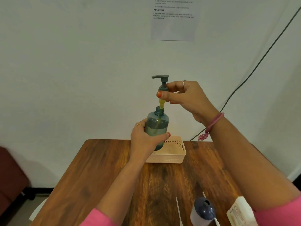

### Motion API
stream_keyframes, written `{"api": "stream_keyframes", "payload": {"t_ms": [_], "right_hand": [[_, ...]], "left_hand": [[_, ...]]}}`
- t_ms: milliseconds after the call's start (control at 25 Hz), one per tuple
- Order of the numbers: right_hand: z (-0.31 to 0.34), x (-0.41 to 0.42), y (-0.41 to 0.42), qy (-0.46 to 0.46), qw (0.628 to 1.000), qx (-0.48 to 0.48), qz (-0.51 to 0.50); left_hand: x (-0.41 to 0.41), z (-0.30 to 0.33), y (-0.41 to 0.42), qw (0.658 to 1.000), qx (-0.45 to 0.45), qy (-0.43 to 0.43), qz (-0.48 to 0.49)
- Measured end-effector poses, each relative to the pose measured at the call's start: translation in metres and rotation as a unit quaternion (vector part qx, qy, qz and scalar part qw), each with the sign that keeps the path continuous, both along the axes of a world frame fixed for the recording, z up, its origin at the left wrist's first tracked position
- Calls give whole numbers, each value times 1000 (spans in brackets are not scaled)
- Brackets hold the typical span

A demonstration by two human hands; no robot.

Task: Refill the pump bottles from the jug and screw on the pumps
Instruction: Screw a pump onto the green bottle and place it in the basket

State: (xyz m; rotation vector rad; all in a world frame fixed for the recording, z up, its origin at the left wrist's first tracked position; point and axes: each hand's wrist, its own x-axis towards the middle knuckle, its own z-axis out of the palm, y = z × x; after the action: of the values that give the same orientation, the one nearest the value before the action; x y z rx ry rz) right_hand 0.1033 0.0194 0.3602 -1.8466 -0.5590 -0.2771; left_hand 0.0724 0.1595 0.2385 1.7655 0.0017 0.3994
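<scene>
Item: left hand (145,138), centre frame, is gripping the teal pump bottle (156,126), fingers curled round its body, holding it upright above the wooden table (114,168). Item: beige basket (172,156) is sitting just behind the bottle. Item: right hand (184,95), centre right, is pinching the pump (161,82) at its collar, dip tube hanging into the bottle's open neck, collar not seated. Item: second bottle (202,211) is standing at lower right.

Teal bottle (156,128), beige latticed basket (171,156).
</scene>
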Motion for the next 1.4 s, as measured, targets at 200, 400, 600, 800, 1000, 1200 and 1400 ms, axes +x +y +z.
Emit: {"api": "stream_keyframes", "payload": {"t_ms": [200,400,600,800,1000,1200,1400], "right_hand": [[-5,0,1,6,1000,-16,7],[-13,-2,0,10,1000,-1,16],[-19,-3,-1,15,999,8,31],[-25,-6,0,0,1000,11,19],[-32,-7,1,-8,998,-51,-48],[-21,-8,-19,37,989,-133,48],[-27,-9,-18,25,995,-77,51]], "left_hand": [[-3,6,-2,1000,-8,-5,1],[-7,10,-2,1000,-13,-12,2],[-9,12,-4,1000,-18,-14,4],[-10,12,-4,1000,-16,-15,10],[-12,8,-7,1000,-9,-18,7],[-13,5,-9,1000,-11,-14,-2],[-15,2,-10,1000,-21,-13,-1]]}}
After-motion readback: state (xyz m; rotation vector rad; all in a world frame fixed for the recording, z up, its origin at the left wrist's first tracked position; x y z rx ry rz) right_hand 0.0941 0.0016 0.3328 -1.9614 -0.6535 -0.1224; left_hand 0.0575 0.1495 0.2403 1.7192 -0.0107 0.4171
